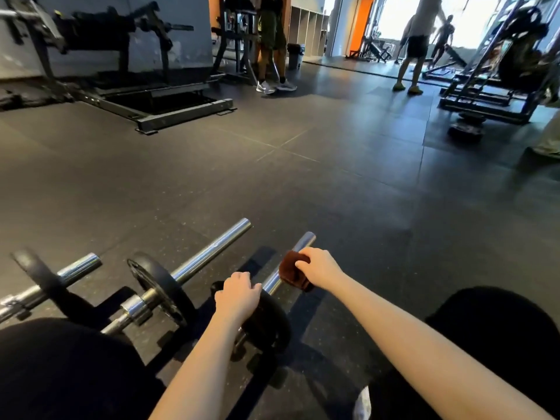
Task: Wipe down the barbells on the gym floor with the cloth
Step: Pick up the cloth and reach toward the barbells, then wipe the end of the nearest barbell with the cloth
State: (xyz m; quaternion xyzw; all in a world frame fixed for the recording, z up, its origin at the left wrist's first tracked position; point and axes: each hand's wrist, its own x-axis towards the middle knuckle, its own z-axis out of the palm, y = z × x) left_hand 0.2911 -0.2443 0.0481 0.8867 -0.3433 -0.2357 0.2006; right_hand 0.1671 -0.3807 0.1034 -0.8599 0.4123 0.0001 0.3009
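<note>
Gripping the cloth (291,271), a dark brown folded rag, my right hand (319,267) has it wrapped over the chrome sleeve of the nearest barbell (304,241), fingers curled down around cloth and bar together. That barbell lies on the floor (303,183) just in front of my knees, its bare end poking out past the cloth and pointing away to the right. My left hand (238,294) rests on the black plate (268,324) of the same bar, fingers bent over the plate's upper rim, thumb side toward the sleeve. A second barbell (216,247) lies just beside it to the left, roughly parallel, with its own black plate (160,291) standing on edge and a long shiny sleeve beyond it. A third barbell (80,263) lies further left, also carrying a plate. My knees, in black, fill the bottom corners. Across the dark rubber floor stands a machine (127,71) at the far left, a rack (497,74) at the far right, and two people (272,43) on their feet in the background, one near lockers, one by the bright window.
</note>
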